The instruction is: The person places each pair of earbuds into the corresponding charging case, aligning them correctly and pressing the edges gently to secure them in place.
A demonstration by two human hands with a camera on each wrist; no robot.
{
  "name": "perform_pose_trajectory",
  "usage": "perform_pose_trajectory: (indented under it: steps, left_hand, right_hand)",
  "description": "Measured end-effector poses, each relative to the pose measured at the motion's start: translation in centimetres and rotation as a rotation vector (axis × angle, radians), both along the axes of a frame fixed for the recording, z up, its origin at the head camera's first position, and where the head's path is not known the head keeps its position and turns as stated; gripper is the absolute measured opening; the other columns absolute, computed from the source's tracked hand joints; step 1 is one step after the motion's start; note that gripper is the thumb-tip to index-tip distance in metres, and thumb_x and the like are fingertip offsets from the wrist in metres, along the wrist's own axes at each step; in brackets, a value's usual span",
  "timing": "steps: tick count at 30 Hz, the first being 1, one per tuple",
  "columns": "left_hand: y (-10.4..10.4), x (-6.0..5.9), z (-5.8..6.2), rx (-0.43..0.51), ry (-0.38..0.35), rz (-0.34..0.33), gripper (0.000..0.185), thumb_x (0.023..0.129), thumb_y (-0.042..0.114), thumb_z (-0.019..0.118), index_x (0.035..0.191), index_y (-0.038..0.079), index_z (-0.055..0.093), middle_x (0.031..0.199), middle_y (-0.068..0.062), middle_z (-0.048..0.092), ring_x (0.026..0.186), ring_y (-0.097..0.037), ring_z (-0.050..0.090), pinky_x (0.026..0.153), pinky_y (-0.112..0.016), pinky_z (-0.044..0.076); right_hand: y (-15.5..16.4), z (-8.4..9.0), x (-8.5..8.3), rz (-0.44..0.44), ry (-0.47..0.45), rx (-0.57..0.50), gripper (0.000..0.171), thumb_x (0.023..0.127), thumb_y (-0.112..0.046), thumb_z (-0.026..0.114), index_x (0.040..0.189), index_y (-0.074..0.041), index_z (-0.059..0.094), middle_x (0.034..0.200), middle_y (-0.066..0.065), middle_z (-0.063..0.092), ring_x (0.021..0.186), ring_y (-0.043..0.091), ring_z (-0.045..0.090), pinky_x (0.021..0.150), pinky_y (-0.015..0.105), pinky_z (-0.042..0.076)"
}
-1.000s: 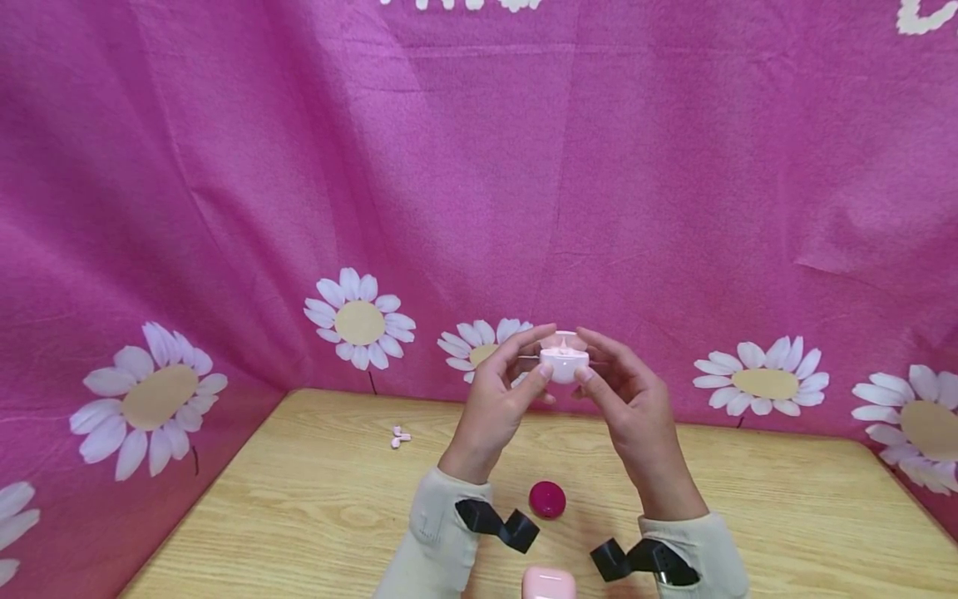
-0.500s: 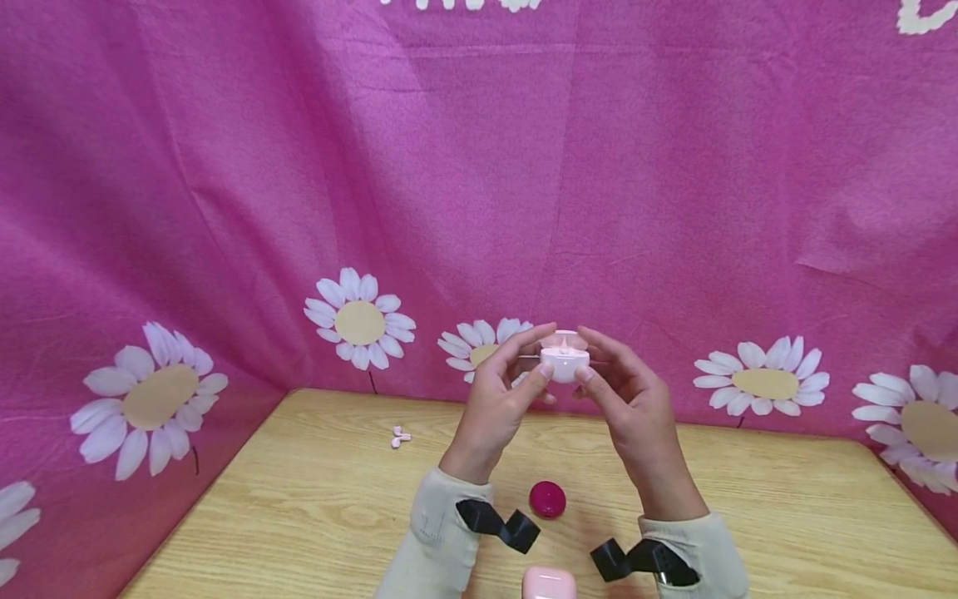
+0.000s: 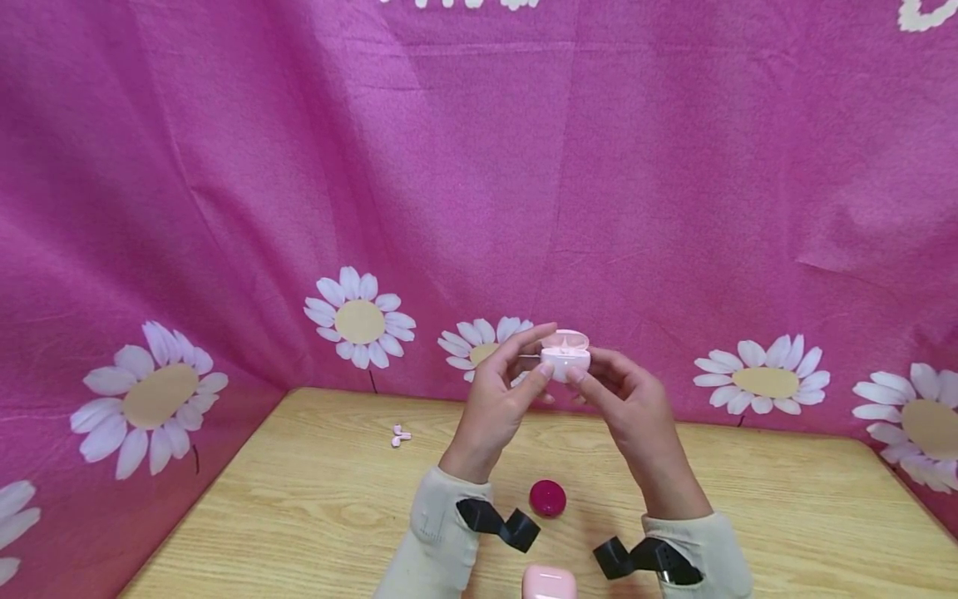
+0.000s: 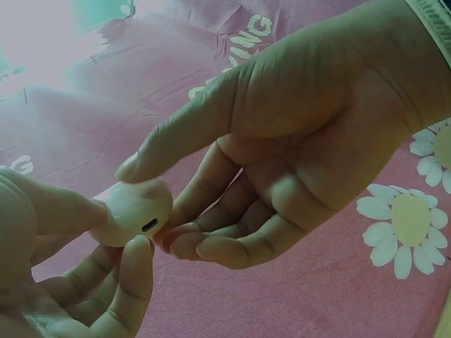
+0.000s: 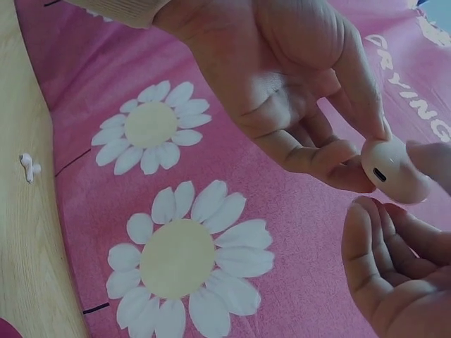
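A glossy pale pink earbud case (image 3: 565, 367), its lid raised, is held above the far part of the table. My left hand (image 3: 496, 394) pinches its left side, thumb on the front and fingers at the lid and behind. On the other side, the thumb of my right hand (image 3: 634, 409) rests on the front, with its fingers beside and behind the case. A dark charging port shows on the case (image 4: 139, 213) in the left wrist view. The case (image 5: 396, 171) also appears between both hands in the right wrist view. The bottom of the case's inside is hidden.
Two small pale pink earbuds (image 3: 400, 436) lie on the wooden table (image 3: 322, 499) at the left. A round magenta object (image 3: 548, 498) sits between the forearms. Nearer stands a pink rounded box (image 3: 550, 584), cut by the frame. A pink flowered curtain (image 3: 636, 183) hangs behind.
My right index finger has come down off the lid's edge to the case's side, and the right thumb has slid slightly inward. The left hand has stayed almost still.
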State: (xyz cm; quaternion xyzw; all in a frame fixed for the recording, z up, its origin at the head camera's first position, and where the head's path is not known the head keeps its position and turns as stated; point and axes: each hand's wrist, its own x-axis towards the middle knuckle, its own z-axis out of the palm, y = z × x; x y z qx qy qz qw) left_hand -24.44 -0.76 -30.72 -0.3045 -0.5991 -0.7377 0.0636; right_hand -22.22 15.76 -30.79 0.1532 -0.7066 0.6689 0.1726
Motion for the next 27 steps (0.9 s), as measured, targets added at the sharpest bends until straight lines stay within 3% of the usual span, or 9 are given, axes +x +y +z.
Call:
perform_pose_trajectory:
  steps: [6, 18, 23, 27]
  left_hand:
    - [0.0, 0.0, 0.0, -0.021, 0.006, 0.010, 0.042, 0.095, 0.005, 0.059, 0.134, 0.018, 0.056, 0.118, -0.011, 0.051, 0.103, -0.021, 0.057, 0.072, -0.031, 0.056]
    - [-0.2, -0.3, 0.2, -0.098, 0.065, 0.050, 0.044, 0.093, 0.005, 0.060, 0.135, 0.015, 0.054, 0.115, -0.013, 0.058, 0.099, -0.021, 0.060, 0.078, -0.036, 0.056]
    - [-0.6, -0.7, 0.2, -0.085, 0.045, 0.034, 0.046, 0.092, 0.005, 0.063, 0.135, 0.012, 0.053, 0.112, -0.016, 0.060, 0.096, -0.023, 0.061, 0.080, -0.037, 0.055]
    - [-1.1, -1.0, 0.1, -0.106, 0.031, 0.029, 0.044, 0.092, 0.004, 0.062, 0.135, 0.009, 0.053, 0.109, -0.017, 0.060, 0.093, -0.026, 0.061, 0.075, -0.035, 0.057]
  right_hand:
    - [-0.1, -0.1, -0.1, -0.018, -0.005, 0.029, 0.030, 0.092, -0.016, 0.066, 0.112, 0.006, 0.063, 0.090, 0.002, 0.066, 0.080, 0.019, 0.065, 0.074, 0.029, 0.056]
    - [0.1, -0.1, 0.1, -0.026, 0.006, 0.072, 0.029, 0.093, -0.018, 0.066, 0.111, 0.005, 0.064, 0.090, 0.008, 0.067, 0.081, 0.016, 0.065, 0.076, 0.030, 0.055]
    - [0.1, -0.2, -0.1, -0.029, 0.013, 0.057, 0.028, 0.093, -0.016, 0.066, 0.110, 0.006, 0.064, 0.090, 0.009, 0.067, 0.080, 0.015, 0.065, 0.075, 0.028, 0.056]
    - [0.0, -0.4, -0.3, -0.021, 0.020, 0.036, 0.028, 0.092, -0.015, 0.066, 0.110, 0.007, 0.064, 0.090, 0.005, 0.067, 0.079, 0.015, 0.065, 0.074, 0.028, 0.056]
